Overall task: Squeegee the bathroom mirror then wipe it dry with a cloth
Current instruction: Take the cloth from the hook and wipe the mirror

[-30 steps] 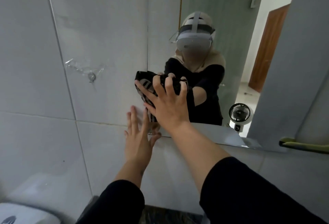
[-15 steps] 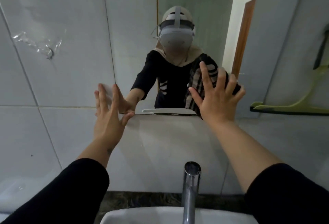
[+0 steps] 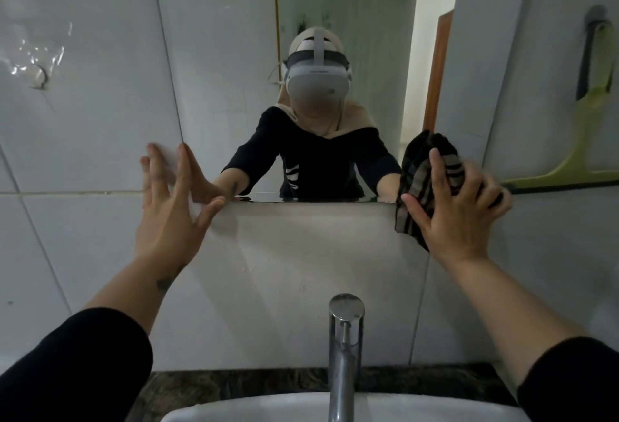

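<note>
Pressing flat, the right hand [image 3: 452,210] has its fingers spread wide over the dark striped cloth [image 3: 418,183], pinning it against the lower right corner of the mirror [image 3: 335,2], right of centre in the frame. The cloth's bottom edge hangs below the mirror's lower rim onto the wall tile [image 3: 301,270]. Over to the left, the left hand [image 3: 170,213] is open and holding nothing, fingers splayed, fingertips on the tile at the mirror's lower left corner. Look to the far right edge: the green squeegee [image 3: 582,140] hangs on the wall, blade at the bottom, just beside the cloth hand. Bottom centre, a chrome tap [image 3: 343,354] rises over the white basin [image 3: 385,410].
</note>
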Motion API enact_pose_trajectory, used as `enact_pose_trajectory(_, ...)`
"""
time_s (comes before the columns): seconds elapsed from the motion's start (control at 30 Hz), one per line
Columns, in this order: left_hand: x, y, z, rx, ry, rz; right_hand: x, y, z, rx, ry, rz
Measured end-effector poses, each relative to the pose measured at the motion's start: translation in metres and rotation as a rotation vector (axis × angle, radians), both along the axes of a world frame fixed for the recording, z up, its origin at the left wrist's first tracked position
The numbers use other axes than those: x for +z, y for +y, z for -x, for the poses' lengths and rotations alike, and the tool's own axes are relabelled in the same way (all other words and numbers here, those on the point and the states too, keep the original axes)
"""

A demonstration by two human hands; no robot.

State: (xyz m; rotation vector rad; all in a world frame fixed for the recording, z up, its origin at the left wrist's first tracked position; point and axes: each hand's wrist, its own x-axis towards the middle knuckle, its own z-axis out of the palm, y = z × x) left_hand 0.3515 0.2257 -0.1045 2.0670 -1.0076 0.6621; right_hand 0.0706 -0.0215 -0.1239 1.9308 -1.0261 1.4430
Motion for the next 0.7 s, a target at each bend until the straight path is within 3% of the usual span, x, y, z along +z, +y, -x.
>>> enact_pose_trajectory(0.1, 0.000, 0.000, 0.000, -0.002, -0.009, -0.006, -0.018, 0.004, -0.011, -0.032, 0.128, 0.114)
enact_pose_trajectory(0.47, 0.003, 0.018, -0.001, -0.076, -0.016, -0.055, -0.006, 0.076, -0.110, -0.056, 0.231, 0.303)
enact_pose_trajectory(0.7, -0.003, 0.044, -0.012, -0.172, -0.035, -0.173, 0.012, 0.132, -0.178, 0.103, 0.356, 0.348)
